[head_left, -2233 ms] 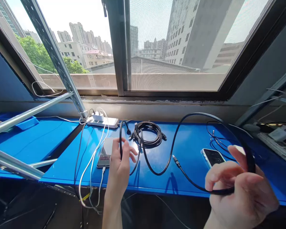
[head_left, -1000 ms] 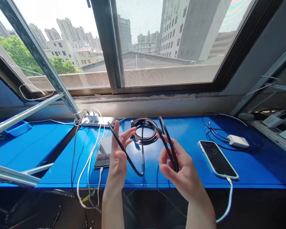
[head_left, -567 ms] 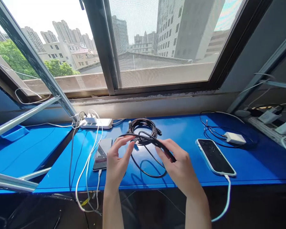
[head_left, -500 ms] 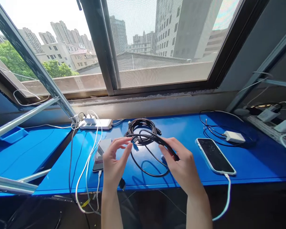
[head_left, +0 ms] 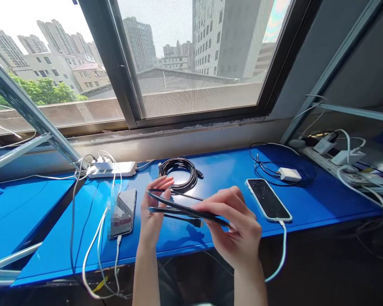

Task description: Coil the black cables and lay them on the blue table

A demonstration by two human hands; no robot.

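Observation:
My right hand (head_left: 238, 221) is closed round several strands of a looped black cable (head_left: 181, 207), held above the front of the blue table. The bend of these loops lies across my left hand (head_left: 156, 208), whose thumb and fingers are curled but apart. A dark plug (head_left: 195, 222) hangs below the loops, between my hands. Behind them, a second coil of black cable (head_left: 181, 174) rests flat on the tabletop. The strands inside my right palm are partly hidden by its fingers.
The blue table (head_left: 223, 163) runs along a window. At left, a tablet-like device (head_left: 126, 208) lies near a white power strip (head_left: 115, 169) with trailing wires. A charging phone (head_left: 268, 199) and white adapter (head_left: 289, 174) lie right. Metal frame bars (head_left: 332, 59) flank the table.
The view has shifted, moving the scene leftward. My right hand has turned over with the cable loops, which now stretch toward my left hand. The plug now shows between my hands.

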